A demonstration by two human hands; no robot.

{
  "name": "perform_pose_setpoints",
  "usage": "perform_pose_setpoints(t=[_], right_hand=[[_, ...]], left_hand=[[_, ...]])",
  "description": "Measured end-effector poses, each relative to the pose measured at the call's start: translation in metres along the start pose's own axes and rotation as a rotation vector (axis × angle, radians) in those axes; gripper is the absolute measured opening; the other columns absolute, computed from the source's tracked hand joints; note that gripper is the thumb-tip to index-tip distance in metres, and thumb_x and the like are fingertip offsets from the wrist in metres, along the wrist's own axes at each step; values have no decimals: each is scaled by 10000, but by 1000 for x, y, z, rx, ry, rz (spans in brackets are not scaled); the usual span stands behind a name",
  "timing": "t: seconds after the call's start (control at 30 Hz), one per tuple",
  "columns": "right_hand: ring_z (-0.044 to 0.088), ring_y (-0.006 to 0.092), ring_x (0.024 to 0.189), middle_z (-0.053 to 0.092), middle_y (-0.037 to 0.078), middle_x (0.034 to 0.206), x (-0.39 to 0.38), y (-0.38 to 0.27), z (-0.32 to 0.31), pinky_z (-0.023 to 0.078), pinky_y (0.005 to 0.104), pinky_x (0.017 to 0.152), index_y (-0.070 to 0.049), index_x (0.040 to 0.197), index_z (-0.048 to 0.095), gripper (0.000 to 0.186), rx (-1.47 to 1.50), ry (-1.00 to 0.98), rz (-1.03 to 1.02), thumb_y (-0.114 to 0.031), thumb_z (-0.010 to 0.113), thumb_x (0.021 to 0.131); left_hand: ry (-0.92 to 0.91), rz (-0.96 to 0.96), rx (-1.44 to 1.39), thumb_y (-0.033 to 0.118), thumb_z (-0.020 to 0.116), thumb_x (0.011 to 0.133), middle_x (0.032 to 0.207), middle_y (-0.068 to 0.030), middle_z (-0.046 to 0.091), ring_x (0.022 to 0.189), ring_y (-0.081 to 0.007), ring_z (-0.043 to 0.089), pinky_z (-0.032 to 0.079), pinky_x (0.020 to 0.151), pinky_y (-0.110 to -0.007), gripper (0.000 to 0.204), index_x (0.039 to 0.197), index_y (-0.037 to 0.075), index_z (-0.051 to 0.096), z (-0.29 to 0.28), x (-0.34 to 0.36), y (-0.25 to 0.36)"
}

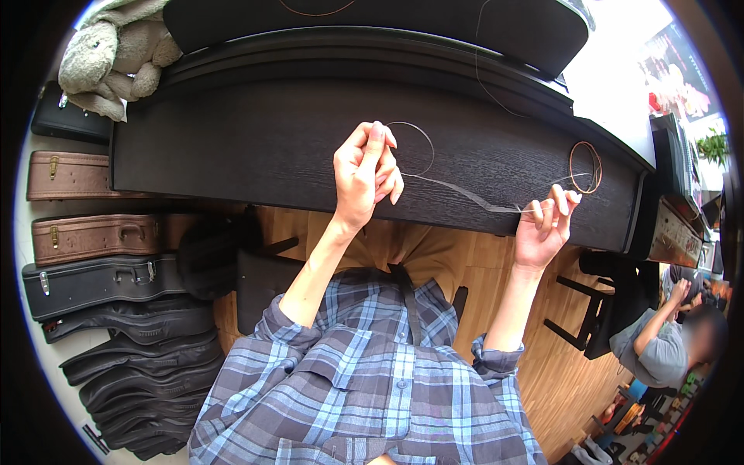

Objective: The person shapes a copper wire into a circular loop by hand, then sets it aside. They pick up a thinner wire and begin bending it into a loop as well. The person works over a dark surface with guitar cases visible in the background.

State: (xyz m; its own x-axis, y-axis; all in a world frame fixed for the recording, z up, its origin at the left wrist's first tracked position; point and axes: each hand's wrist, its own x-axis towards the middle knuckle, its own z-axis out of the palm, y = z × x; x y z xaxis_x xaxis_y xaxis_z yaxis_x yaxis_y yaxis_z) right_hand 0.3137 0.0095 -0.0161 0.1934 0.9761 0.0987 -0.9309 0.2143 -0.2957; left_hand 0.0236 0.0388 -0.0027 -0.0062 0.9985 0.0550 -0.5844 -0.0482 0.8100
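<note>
My left hand [358, 174] is raised over the front edge of a black piano-like cabinet, thumb and fingertips pinched on a thin string [465, 193]. A round loop [433, 146] of thin string curves out beside its fingers. The pale, slightly twisted strand runs across to my right hand [542, 234], whose curled fingers close on its other end. Just beyond those fingertips a copper-coloured coil of string [600, 167] shows against the black surface. Whether the coil is joined to the strand I cannot tell.
Under my hands spreads the black wooden top [256, 139]. More loose string [478, 77] trails at the back. A plush toy [89, 62] sits far left, above stacked brown instrument cases [85, 237] and black bags [147, 364]. A black stool [570, 310] and another person [655, 349] are to the right.
</note>
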Motion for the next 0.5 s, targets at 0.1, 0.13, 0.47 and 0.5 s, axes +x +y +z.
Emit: perform_pose_setpoints(t=[0.1,0.13,0.47,0.5], right_hand=[[288,29,450,460,-48,760,0,1,1,301,226,526,-90,1075,587,185,-35,-43,21,-220,458,1102],[285,29,448,457,-50,764,0,1,2,303,225,526,-91,1070,580,185,-40,-58,20,-224,456,1103],[561,76,908,583,4,1106,-4,-12,7,464,270,760,-100,1185,574,145,-498,41,-242,-184,528,1075],[569,131,1040,606,22,1180,-6,-11,5,481,311,841,-107,1226,574,176,-594,-61,-242,-171,549,1064]], left_hand=[[-23,-11,25,265,455,1106,517,36,360,350,-37,330,398,349,-243,329,909,18,546,1,0,0],[-18,-12,28,266,459,1105,516,34,367,350,-37,333,401,351,-243,329,908,18,548,1,0,-1],[-51,-17,215,238,468,1100,529,-37,537,348,-81,440,405,366,-240,308,928,4,569,3,-2,0],[-51,-16,248,237,470,1099,531,-43,547,351,-85,453,400,365,-236,307,929,2,572,4,-2,0]])
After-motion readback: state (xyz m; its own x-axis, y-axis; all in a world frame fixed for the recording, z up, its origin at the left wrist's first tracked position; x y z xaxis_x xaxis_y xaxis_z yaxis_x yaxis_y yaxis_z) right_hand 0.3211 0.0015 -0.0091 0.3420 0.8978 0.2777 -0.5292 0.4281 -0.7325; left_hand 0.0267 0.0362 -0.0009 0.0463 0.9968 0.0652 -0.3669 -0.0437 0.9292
